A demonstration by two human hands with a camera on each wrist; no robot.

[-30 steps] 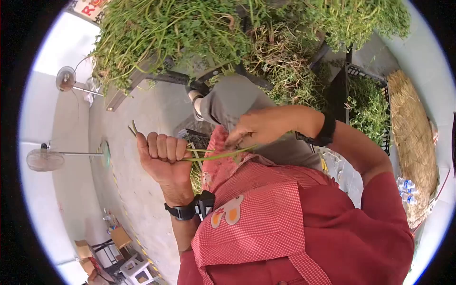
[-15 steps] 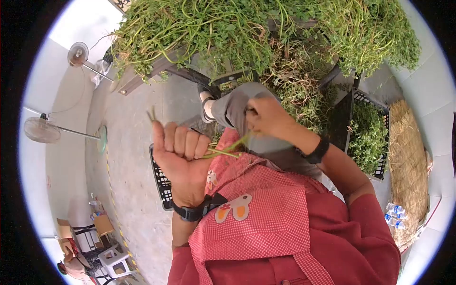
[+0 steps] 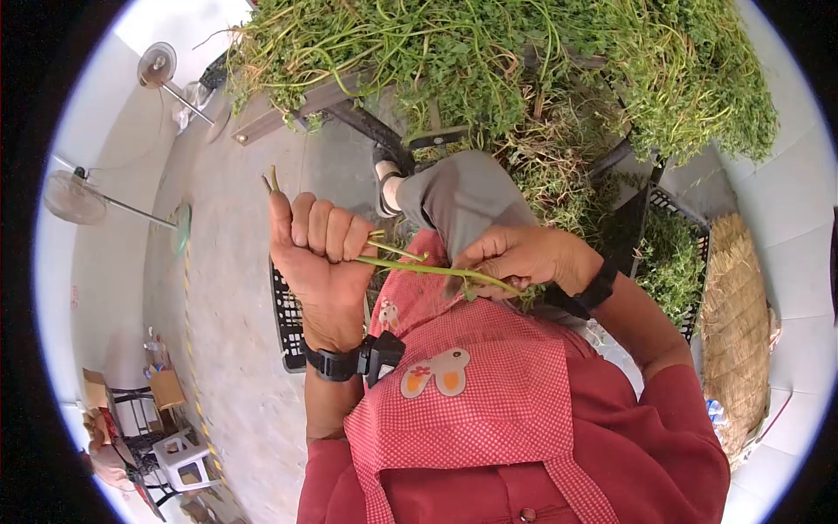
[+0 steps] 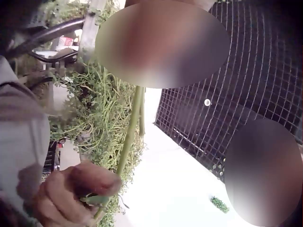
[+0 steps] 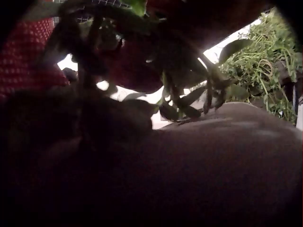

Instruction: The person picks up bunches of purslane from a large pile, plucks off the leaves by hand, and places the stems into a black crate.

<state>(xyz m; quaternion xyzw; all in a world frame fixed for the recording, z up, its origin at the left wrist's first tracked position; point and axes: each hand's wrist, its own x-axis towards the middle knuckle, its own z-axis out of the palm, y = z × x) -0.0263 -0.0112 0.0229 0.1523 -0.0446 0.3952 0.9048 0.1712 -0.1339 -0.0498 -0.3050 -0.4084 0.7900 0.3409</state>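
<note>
In the head view my left hand [image 3: 319, 253] grips a few green stems [image 3: 419, 266], its fingers curled round them. Short cut ends poke out past the thumb side, and the longest stem runs across to the right hand. My right hand [image 3: 532, 260] pinches that stem near its leafy tip, above the apron [image 3: 471, 349]. From the left wrist, the long stem [image 4: 129, 137] leads down to the right thumb and fingers [image 4: 94, 182], with a small leaf beside the thumb. The right wrist view is dark, with small leaves [image 5: 189, 101] close to the camera.
A large heap of leafy green stems [image 3: 419, 52] covers the bench ahead. Withered stems [image 3: 559, 157] are piled below it. Black crates stand at the left [image 3: 286, 319] and right [image 3: 694, 227], the right one holding greens. A rolled straw mat [image 3: 733, 323] lies far right.
The right hand moved up toward the knee, then came back down to the long stem's leafy end. The left hand keeps its grip on the stems. The head view has shifted slightly.
</note>
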